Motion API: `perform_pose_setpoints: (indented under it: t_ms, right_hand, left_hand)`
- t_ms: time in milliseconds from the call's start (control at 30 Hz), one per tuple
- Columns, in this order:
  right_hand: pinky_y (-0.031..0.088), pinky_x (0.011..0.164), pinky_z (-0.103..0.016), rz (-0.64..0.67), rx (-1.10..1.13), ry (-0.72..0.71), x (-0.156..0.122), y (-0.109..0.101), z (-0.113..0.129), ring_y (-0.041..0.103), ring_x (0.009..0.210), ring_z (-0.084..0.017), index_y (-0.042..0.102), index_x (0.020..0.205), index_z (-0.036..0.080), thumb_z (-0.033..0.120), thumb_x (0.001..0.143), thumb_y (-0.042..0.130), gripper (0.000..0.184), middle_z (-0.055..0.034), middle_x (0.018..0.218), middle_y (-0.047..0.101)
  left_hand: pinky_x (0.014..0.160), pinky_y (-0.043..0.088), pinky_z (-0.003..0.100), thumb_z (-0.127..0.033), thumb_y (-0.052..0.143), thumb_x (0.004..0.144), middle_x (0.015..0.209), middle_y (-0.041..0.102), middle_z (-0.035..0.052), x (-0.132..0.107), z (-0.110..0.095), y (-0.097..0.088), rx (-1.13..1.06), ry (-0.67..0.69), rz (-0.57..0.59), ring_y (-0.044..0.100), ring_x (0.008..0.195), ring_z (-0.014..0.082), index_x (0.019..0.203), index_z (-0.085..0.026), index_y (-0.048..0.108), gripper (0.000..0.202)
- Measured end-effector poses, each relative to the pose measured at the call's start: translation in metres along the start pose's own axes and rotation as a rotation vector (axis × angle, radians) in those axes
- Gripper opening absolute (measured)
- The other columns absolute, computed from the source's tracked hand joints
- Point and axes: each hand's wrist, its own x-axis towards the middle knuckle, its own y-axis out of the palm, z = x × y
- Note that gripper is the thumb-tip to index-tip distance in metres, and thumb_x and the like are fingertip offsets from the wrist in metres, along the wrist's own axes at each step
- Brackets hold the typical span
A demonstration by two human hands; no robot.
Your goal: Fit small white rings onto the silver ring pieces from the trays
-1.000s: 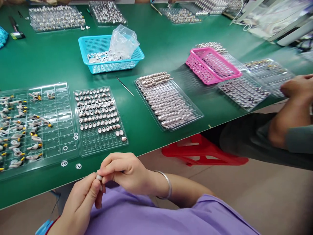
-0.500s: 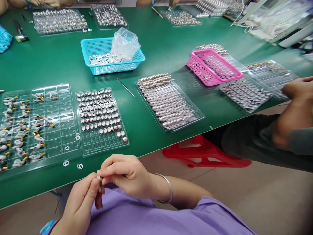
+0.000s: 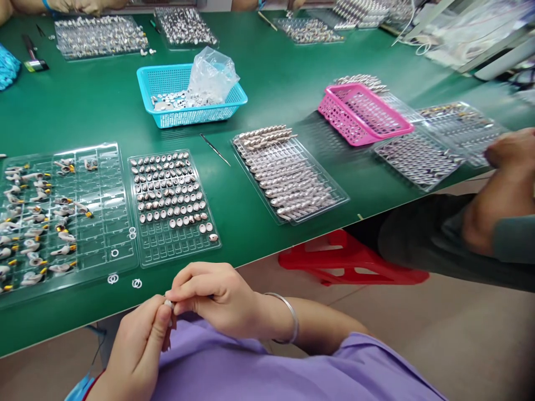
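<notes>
My left hand [image 3: 140,345] and my right hand [image 3: 213,298] meet just below the table's front edge, over my purple top. Both pinch one small white part [image 3: 169,304] between their fingertips. The right wrist wears a silver bangle [image 3: 288,317]. Just ahead on the green table [image 3: 267,100] lies a clear tray of small silvery caps [image 3: 171,203]. To its left lies a larger clear tray of white pieces with yellow tips [image 3: 54,214]. A few small rings [image 3: 136,283] lie loose near the front edge.
A clear tray of long silvery pieces [image 3: 288,175], thin tweezers [image 3: 214,148], a blue basket [image 3: 190,94] with a plastic bag and a pink basket [image 3: 363,111] lie farther back. A co-worker's hand [image 3: 507,150] works at the right. A red stool [image 3: 346,259] stands under the table.
My fingers have shifted slightly on the small white part. The co-worker's hand at the right has moved a little. Nothing else differs.
</notes>
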Motion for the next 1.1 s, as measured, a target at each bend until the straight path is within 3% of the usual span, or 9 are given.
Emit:
perform_pose_setpoints:
  t_ms: [600, 833, 1100]
  right_hand:
    - [0.06, 0.07, -0.019, -0.012, 0.002, 0.063, 0.001, 0.005, 0.002, 0.07, 0.074, -0.011, 0.074, 0.09, 0.014, 0.019, 0.091, 0.062, 0.013, -0.0068, 0.088, 0.072]
    - [0.059, 0.067, -0.018, -0.03, 0.002, 0.036, 0.001, 0.008, 0.0, 0.069, 0.073, -0.01, 0.074, 0.087, 0.014, 0.014, 0.09, 0.061, 0.013, -0.0058, 0.084, 0.071]
    - [0.059, 0.065, -0.018, -0.035, 0.071, 0.087, -0.001, 0.012, -0.001, 0.067, 0.07, -0.009, 0.073, 0.086, 0.015, 0.008, 0.088, 0.056, 0.019, -0.0047, 0.084, 0.069]
  left_hand:
    - [0.046, 0.041, 0.019, -0.034, 0.035, 0.1, 0.052, 0.054, -0.0031, -0.001, -0.004, -0.005, 0.027, 0.001, -0.029, 0.052, 0.045, 0.0104, 0.063, -0.021, 0.051, 0.043]
    - [0.046, 0.042, 0.02, -0.042, 0.036, 0.1, 0.05, 0.054, -0.0028, 0.0, -0.008, -0.006, -0.068, -0.063, 0.036, 0.051, 0.044, 0.0112, 0.063, -0.021, 0.05, 0.045]
    - [0.044, 0.041, 0.017, -0.037, 0.036, 0.1, 0.051, 0.054, -0.0034, -0.001, -0.009, -0.003, 0.057, 0.038, -0.06, 0.052, 0.043, 0.0093, 0.061, -0.021, 0.051, 0.045]
